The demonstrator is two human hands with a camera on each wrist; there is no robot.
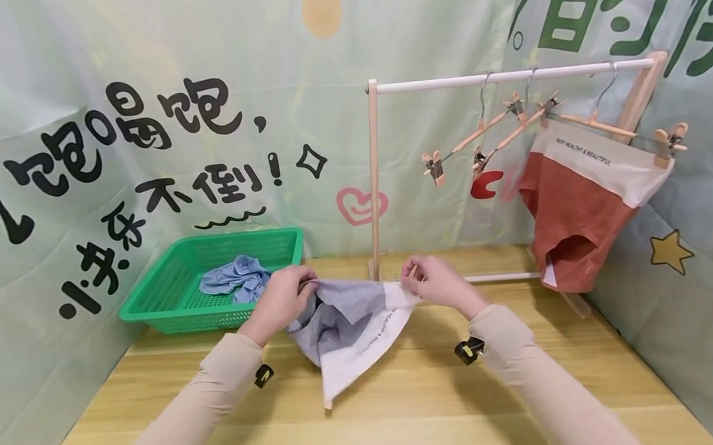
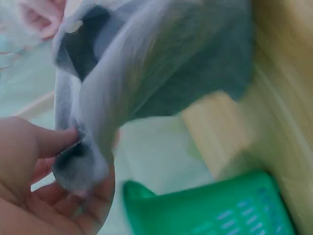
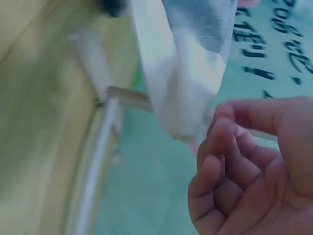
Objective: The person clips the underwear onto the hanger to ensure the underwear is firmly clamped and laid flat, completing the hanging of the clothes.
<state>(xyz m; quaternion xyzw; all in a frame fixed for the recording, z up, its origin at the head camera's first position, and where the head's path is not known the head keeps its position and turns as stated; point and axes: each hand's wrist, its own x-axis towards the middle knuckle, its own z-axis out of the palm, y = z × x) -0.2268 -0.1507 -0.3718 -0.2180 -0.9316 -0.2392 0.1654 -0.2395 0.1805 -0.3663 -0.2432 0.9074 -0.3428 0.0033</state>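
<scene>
Grey underpants [image 1: 351, 316] with a white, lettered waistband hang between my two hands, over the wooden table. At their left end, the thumb and fingers of my left hand [image 1: 280, 299] pinch the grey cloth; the left wrist view shows the thumb pressed on a fold of the underpants [image 2: 122, 73]. My right hand [image 1: 440, 284] pinches the white waistband at the right end. In the right wrist view its thumb and forefinger meet at the edge of the white cloth [image 3: 183, 98], other fingers curled. One waistband corner droops toward the table's front.
A green basket [image 1: 176, 317] holding crumpled blue cloth [image 1: 238, 280] stands at the back left. Behind my right hand rises a drying rack [image 1: 436, 84] with two clip hangers [image 1: 481, 130] and red-brown underpants [image 1: 582, 187] clipped to another. Printed fabric walls enclose the table [image 1: 395, 413].
</scene>
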